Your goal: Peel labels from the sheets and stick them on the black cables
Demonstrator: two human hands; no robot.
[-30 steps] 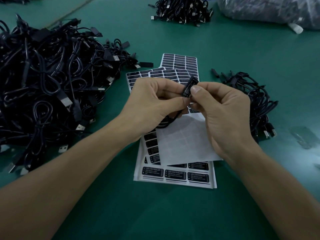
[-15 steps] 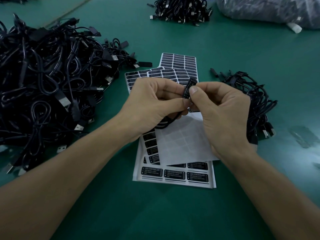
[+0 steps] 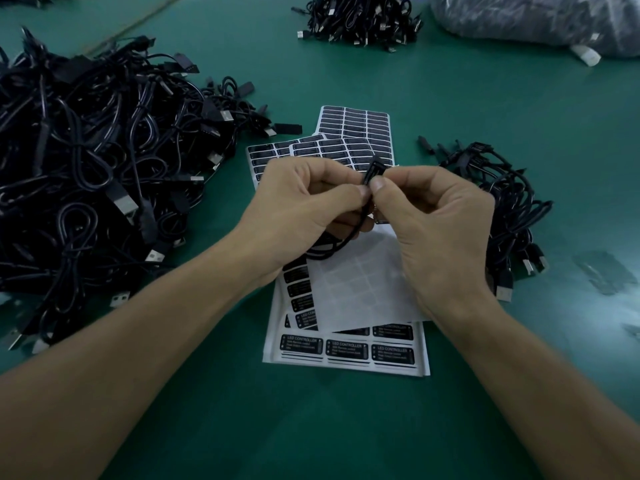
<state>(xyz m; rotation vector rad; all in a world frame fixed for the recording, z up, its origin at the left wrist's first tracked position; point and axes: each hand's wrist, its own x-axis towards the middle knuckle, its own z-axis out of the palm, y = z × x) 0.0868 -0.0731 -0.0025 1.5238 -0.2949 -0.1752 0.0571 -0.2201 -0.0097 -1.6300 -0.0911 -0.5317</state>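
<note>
Above label sheets [image 3: 346, 351], left hand [image 3: 304, 206] and right hand [image 3: 440, 216] curled, thumbs pinching cable [image 3: 372, 171], forearms converging.

Both hands [image 3: 374, 209] pinching black cable [image 3: 372, 173]

- The one head-worn view looks forward and steeply down onto the flat dark-green table top [image 3: 502, 109].
- It sits close: the left hand [image 3: 298, 206] and right hand [image 3: 440, 220], reaching in from the lower corners, pinch a thin black cable [image 3: 373, 170] at mid-frame.
- The wide angle reaches a far heap of black cables [image 3: 360, 19].
</note>
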